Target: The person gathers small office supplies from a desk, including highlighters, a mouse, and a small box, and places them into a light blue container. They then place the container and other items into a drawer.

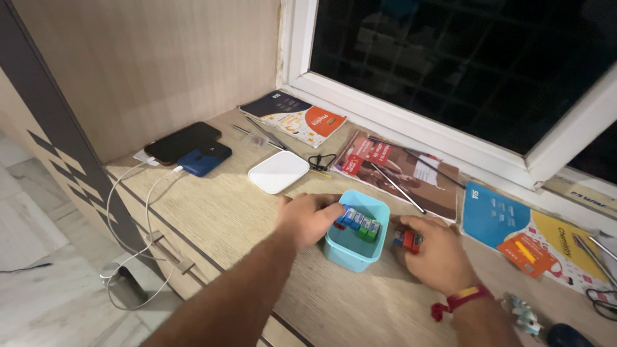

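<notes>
- A wood-grain surface (244, 212) runs along a light wooden panel wall and ends under a white-framed window (450, 138) that shows only dark outside; pale marble floor lies at the far left.
- At the left, white cables (128, 212) hang over the surface's edge, leading from a black phone (183, 141) and a blue power bank (204, 159) that lie touching.
- A white square box (278, 171) sits just right of them, with a booklet (295, 117) behind it near the wall.
- The left hand (308, 218) reaches over the left rim of a teal tub (353, 247); its fingers pinch one end of a short row of small blocks (357, 223), blue and green.
- The row lies in the tub, its long axis running from upper left down to the right, roughly across the opening.
- A magazine (402, 170) with thin rods on it lies behind the tub.
- The right hand (434, 254) rests just right of the tub, fingers curled around a red and blue block (407, 241).
- A blue and yellow booklet (533, 238) lies at the far right.
</notes>
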